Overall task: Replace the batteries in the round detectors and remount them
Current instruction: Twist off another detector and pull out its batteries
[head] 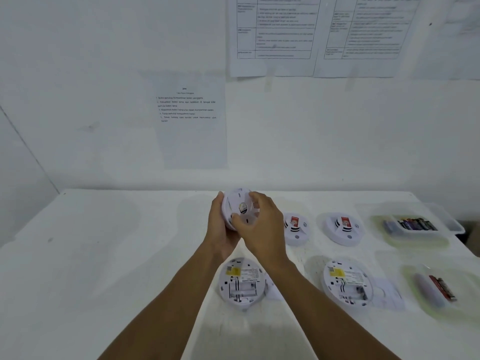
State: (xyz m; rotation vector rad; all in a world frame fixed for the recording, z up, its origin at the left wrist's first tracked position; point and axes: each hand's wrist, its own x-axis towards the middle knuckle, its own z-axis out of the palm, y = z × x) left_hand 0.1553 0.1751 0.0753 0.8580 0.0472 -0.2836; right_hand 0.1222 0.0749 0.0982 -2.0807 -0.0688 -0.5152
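Note:
Both hands hold one round white detector [240, 207] up above the table, its back plate facing me. My left hand [220, 229] cups its left rim from below. My right hand [262, 224] grips the back plate, thumb and fingers curled on it. Two opened detectors lie backs up on the table, one [241, 283] under my arms and one [346, 283] to the right, battery bays showing. Two closed detectors [296, 229] [341, 228] with red stickers sit face up behind them.
A clear tray of batteries [413, 226] stands at the back right and another tray [439, 289] with a few batteries at the front right. A loose white cover plate [387, 294] lies beside the right opened detector. Paper sheets [189, 120] hang on the wall behind the white table [104, 255].

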